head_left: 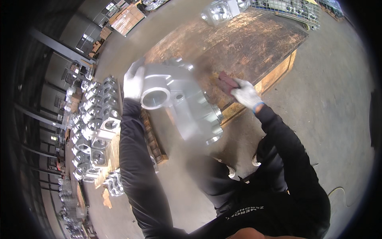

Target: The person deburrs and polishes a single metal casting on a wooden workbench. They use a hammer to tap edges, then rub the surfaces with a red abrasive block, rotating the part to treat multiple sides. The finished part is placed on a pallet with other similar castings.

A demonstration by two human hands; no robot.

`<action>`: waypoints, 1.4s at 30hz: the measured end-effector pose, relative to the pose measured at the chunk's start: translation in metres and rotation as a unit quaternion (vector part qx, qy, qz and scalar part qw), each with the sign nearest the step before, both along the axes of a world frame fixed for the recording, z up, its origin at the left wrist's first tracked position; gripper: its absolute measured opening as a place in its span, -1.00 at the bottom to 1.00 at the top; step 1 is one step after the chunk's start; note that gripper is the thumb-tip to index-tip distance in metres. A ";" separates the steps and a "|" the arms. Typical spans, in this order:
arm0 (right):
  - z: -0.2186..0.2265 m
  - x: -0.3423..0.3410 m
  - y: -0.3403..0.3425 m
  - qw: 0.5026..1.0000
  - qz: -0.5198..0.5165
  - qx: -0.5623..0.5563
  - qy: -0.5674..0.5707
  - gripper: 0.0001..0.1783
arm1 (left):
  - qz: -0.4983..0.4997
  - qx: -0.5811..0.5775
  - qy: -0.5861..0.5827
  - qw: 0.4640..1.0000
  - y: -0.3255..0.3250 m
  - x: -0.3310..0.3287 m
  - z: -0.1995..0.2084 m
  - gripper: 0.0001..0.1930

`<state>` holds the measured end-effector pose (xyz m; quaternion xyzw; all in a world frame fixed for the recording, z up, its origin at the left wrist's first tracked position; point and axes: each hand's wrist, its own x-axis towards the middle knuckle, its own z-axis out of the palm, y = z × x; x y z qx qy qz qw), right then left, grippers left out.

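Note:
A large silver-grey metal casting [187,105] with a round bored opening and a lobed flange rests on or against the near left part of a worn wooden workbench. My left hand [134,81], in a white glove, grips the casting's upper left side beside the round opening. Its fingertips are partly hidden and blurred. In a white glove with a blue cuff edge, my right hand [246,95] is closed on a dark red abrasive pad or folded cloth [227,83]. That hand is over the bench's near edge, to the right of the casting and apart from it.
The wooden workbench [254,51] has a stained top. Another silver casting [221,12] stands at its far end, near a wire cage [286,12]. Rows of similar castings [93,123] stand on the left, beside a wooden pallet [155,139]. A thin cable [343,191] lies at the right.

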<state>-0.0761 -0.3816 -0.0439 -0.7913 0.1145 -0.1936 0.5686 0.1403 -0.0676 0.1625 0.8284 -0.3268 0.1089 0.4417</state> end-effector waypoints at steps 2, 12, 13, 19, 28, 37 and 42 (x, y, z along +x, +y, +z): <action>-0.004 0.050 0.000 0.999 -0.017 -0.042 -0.005 -0.48 | -0.002 0.086 -0.159 0.983 0.001 0.003 0.002 -0.63; 0.061 0.165 0.027 0.972 0.069 -0.218 -0.047 -0.54 | 0.005 -0.091 0.066 0.994 -0.005 -0.007 -0.002 -0.46; 0.060 0.155 0.021 0.958 0.084 -0.269 -0.057 -0.54 | 0.006 -0.084 0.065 0.994 -0.005 -0.007 -0.002 -0.46; 0.041 0.200 -0.006 0.992 -0.007 -0.117 -0.052 -0.47 | 0.011 -0.060 0.003 0.998 -0.003 -0.004 -0.004 -0.46; -0.024 0.234 -0.011 0.996 0.075 -0.058 0.002 -0.66 | 0.096 -0.016 -0.069 0.993 -0.011 -0.012 -0.003 -0.21; -0.039 0.096 -0.105 0.981 0.006 0.176 -0.085 -0.61 | 0.145 0.023 -0.027 0.989 -0.010 -0.035 0.010 -0.45; -0.154 -0.117 -0.183 0.965 -0.232 -0.110 0.051 -0.24 | 0.178 0.044 -0.054 0.982 -0.013 -0.027 0.004 -0.54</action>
